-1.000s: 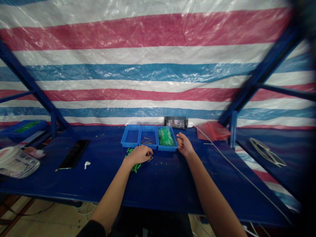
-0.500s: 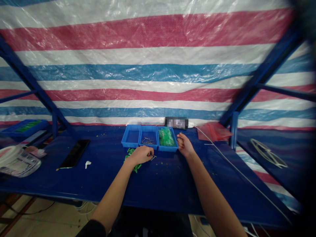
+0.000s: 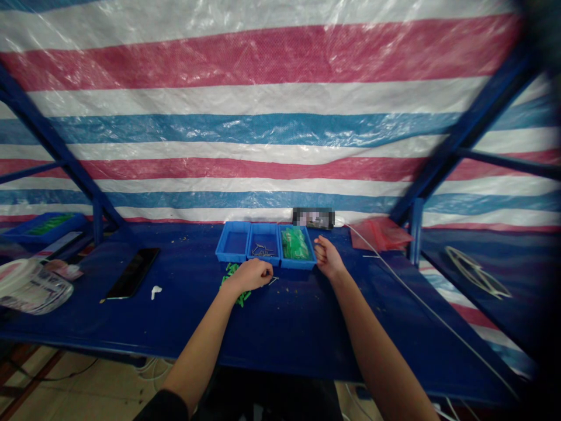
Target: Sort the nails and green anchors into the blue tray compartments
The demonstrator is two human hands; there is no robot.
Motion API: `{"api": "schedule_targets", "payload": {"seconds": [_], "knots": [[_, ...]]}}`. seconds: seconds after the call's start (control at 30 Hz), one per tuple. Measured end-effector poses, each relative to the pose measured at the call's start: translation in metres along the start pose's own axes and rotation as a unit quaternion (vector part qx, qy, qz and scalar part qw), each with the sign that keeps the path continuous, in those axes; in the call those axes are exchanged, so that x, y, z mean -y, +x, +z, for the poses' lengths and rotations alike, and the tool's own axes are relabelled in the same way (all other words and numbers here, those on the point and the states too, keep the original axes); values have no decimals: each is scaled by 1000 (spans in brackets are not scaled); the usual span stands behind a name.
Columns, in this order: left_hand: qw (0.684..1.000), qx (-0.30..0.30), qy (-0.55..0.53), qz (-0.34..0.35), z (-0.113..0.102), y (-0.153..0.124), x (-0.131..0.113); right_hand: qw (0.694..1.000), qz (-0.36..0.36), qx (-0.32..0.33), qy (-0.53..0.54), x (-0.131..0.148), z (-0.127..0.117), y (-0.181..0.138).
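My left hand (image 3: 249,273) rests on the blue table (image 3: 280,327), fingers curled in a pinch around a small metal screw (image 3: 272,280) at its fingertips. Under and beside that hand lies a small heap of green plastic plugs (image 3: 231,273). My right hand (image 3: 326,257) is a loose fist just right of the row of three blue trays (image 3: 265,244); what it holds, if anything, is hidden. The left tray is bare, the middle tray holds several metal screws (image 3: 263,251), the right tray holds green plugs (image 3: 294,243).
A black phone (image 3: 131,272) and a small white piece (image 3: 154,290) lie on the left. A clear plastic bag (image 3: 30,286) sits at the far left edge. A white cable (image 3: 421,304) runs diagonally right. A red bag (image 3: 379,233) lies behind it. Blue frame posts flank the table.
My left hand has shifted slightly right with the screw at its fingertips. My right hand has stayed put.
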State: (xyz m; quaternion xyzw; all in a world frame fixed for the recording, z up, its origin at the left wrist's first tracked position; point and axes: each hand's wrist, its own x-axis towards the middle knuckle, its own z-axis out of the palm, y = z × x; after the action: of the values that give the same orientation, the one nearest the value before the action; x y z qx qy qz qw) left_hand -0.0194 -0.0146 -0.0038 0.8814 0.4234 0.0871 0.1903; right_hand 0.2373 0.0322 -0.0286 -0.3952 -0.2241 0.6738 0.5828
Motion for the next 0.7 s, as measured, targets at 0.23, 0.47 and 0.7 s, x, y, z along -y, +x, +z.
{"api": "schedule_targets", "payload": {"seconds": [0.23, 0.47, 0.7], "knots": [[999, 15, -35, 13, 4, 0, 2, 1000, 1, 6, 1, -1, -2, 2], [998, 25, -46, 19, 4, -1, 1, 1000, 4, -2, 4, -1, -1, 1], [997, 27, -73, 26, 3, -1, 2, 1000, 6, -6, 6, 1, 2, -1]]}}
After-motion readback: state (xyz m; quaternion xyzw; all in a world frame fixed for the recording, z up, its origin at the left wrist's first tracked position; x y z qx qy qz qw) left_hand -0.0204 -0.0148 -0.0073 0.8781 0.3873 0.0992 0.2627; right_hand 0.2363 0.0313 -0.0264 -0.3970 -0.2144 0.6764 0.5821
